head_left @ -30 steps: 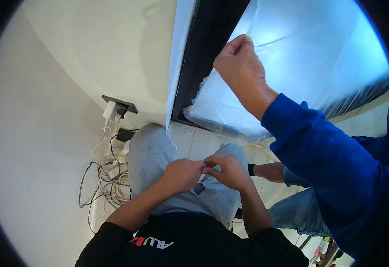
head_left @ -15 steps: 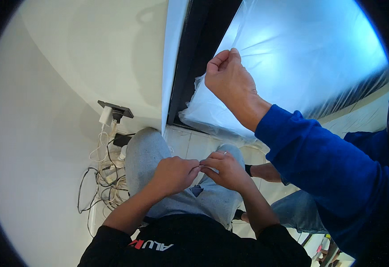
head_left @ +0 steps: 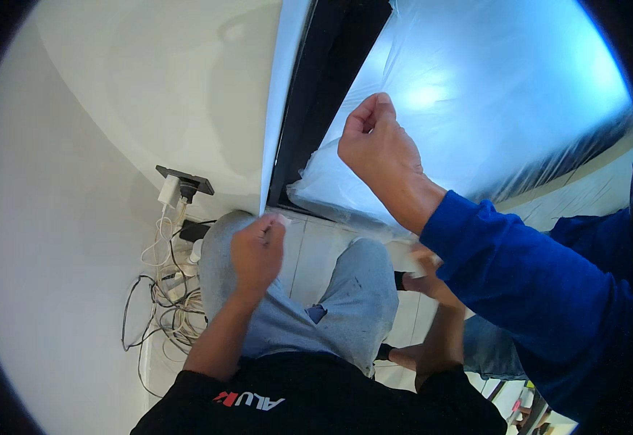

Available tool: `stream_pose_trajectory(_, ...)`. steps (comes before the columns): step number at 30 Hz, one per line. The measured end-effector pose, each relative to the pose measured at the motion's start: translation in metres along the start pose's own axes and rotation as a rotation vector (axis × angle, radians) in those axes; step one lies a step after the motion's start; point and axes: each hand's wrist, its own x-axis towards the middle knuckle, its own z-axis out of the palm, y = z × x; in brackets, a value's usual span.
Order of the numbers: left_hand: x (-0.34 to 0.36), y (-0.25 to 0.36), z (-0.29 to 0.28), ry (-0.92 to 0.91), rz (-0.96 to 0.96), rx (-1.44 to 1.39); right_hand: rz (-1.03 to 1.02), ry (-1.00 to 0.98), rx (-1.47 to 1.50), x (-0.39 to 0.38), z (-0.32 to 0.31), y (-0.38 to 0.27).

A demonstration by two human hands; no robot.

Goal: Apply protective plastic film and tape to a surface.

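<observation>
My left hand point(head_left: 257, 254) is above my left knee, thumb and fingers pinched on a small whitish scrap point(head_left: 285, 219), perhaps a bit of tape. Off to the right, my right hand point(head_left: 425, 259) is smeared by motion and partly behind a co-worker's blue sleeve point(head_left: 526, 272). Something pale shows beside its fingers, too blurred to name. A co-worker's hand point(head_left: 383, 145) reaches in from the right, fingertips pinched together in front of clear plastic sheeting point(head_left: 468, 123). The sheeting covers a brightly lit panel with a black frame point(head_left: 305, 109).
A black outlet plate point(head_left: 184, 179) with a white charger point(head_left: 170, 190) plugged in sits low on the pale wall point(head_left: 150, 87). Tangled cables point(head_left: 178, 308) lie beside my left leg. The co-worker's legs point(head_left: 494, 348) are close on my right, over pale floor tiles point(head_left: 309, 243).
My hands were together over my lap and are now apart. The left moved up and left with the scrap; the right swung right, behind the sleeve. The co-worker's hand shifted slightly down.
</observation>
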Motion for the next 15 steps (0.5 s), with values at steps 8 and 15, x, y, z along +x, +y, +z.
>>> stream_pose_trajectory(8, -0.015, 0.009, 0.053, -0.514, -0.249, -0.398, -0.232, 0.035, -0.125, -0.014, 0.007, 0.033)
stream_pose_trajectory(15, 0.016, 0.03, 0.046, -0.254, 0.012, -0.633, 0.188, 0.097, 0.436, -0.013, 0.021, 0.037)
